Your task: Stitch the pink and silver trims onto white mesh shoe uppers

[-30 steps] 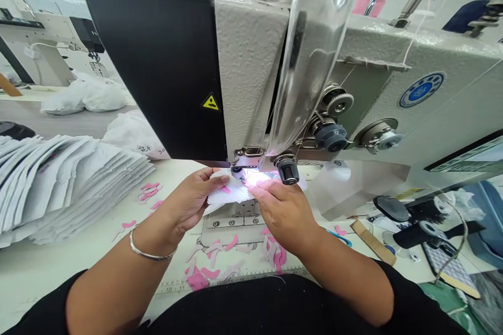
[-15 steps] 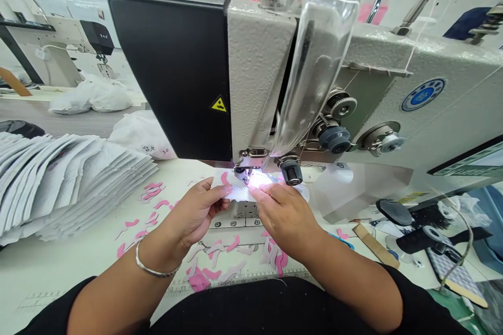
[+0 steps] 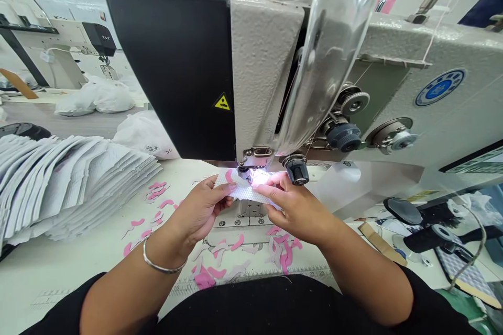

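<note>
A white textured fabric piece [image 3: 247, 192] with a pink curved patch [image 3: 229, 176] lies under the needle area [image 3: 247, 174] of a sewing machine [image 3: 267, 73], lit by a bright lamp. My left hand [image 3: 200, 209] pinches the fabric's left edge, thumb on top and fingers beneath. On the right side, my right hand [image 3: 296, 207] rests its fingertips on the fabric close to the presser foot. Its index finger points forward and its thumb is spread away, lower down. Glare hides the stitching spot.
A tall stack of white fabric pieces [image 3: 74, 183] stands on the left. Pink and white curved scraps [image 3: 208, 272] lie scattered in front of the machine. At right are a black thread cone [image 3: 426, 238] and a cardboard strip [image 3: 381, 243]. White bundles [image 3: 143, 133] sit behind.
My right hand's fingers have spread apart from a closer grip on the fabric. My left hand keeps its pinch. The whole view has shifted slightly.
</note>
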`<state>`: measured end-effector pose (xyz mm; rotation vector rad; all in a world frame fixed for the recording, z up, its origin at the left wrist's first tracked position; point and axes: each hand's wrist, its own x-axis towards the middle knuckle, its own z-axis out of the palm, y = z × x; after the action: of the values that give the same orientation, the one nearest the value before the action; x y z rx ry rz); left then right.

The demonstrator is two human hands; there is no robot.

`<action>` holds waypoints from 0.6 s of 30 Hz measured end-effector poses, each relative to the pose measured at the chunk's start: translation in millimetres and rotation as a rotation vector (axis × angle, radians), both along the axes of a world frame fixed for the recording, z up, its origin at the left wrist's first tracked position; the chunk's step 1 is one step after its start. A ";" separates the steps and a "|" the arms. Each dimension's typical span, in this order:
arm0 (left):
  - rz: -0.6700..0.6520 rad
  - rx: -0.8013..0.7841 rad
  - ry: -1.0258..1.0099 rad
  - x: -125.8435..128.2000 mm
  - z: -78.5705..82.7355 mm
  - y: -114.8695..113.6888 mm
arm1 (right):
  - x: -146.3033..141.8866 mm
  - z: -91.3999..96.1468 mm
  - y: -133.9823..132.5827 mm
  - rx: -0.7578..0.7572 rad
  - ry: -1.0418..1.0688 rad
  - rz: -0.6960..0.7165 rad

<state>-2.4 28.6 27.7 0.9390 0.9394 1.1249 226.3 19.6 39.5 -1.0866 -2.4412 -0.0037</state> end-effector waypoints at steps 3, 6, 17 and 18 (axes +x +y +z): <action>0.001 0.005 0.011 0.6 1.9 0.6 | 0.2 -4.2 1.4 0.005 0.034 -0.001; 0.023 -0.008 0.013 0.3 4.2 3.0 | -2.5 -5.8 0.0 0.013 0.062 0.002; 0.053 0.013 0.077 -3.8 5.4 25.8 | -25.4 -27.5 -9.1 0.219 0.127 -0.101; 0.059 0.013 0.077 -3.0 5.6 26.3 | -26.1 -29.8 -8.3 0.233 0.138 -0.102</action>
<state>-5.4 54.9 33.3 0.9765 1.0283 1.1525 200.3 11.4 9.7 -1.0677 -2.1972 -0.2318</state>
